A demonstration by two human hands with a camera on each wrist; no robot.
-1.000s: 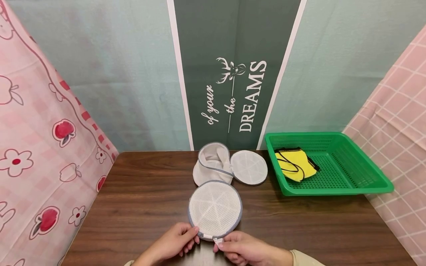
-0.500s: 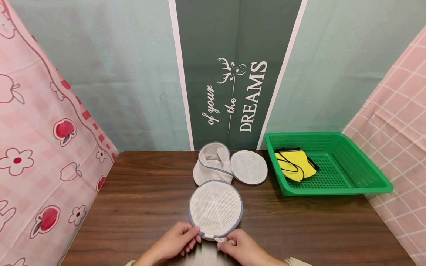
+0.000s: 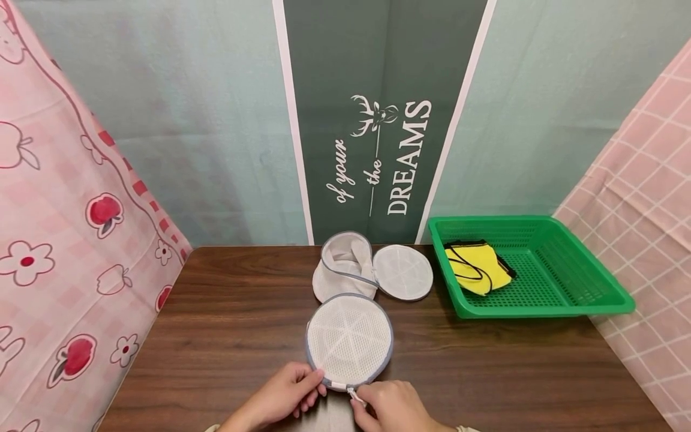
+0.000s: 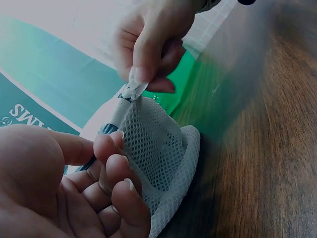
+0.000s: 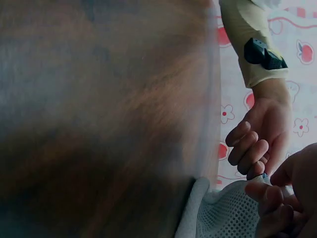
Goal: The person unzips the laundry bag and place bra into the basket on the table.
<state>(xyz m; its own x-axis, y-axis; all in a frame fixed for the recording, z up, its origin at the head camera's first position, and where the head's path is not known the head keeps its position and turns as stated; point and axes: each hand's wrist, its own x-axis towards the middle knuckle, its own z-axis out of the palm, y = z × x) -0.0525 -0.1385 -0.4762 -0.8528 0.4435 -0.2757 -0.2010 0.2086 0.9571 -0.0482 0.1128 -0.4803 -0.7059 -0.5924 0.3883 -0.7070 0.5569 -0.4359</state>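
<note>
A round white mesh laundry bag (image 3: 349, 339) with a grey-blue edge sits on the table, its flat round top facing up. My left hand (image 3: 288, 390) pinches the near left part of its edge between thumb and fingers. At the near edge, my right hand (image 3: 396, 405) pinches a small whitish zipper pull (image 4: 132, 89). A strip of dark zipper (image 4: 110, 129) shows between the two hands in the left wrist view. Behind lies a second mesh laundry bag (image 3: 337, 285), unzipped, its round lid (image 3: 403, 273) folded out flat to the right.
A green plastic basket (image 3: 545, 311) stands at the back right with a folded yellow cloth piece (image 3: 480, 270), edged in black, inside. The brown wooden table (image 3: 232, 318) ends at a curtained wall behind, with patterned pink cloths at both sides.
My right hand has changed its hold on the zipper pull and turned, back of the hand more upward. The pull now slants toward the lower right. My left hand keeps its place.
</note>
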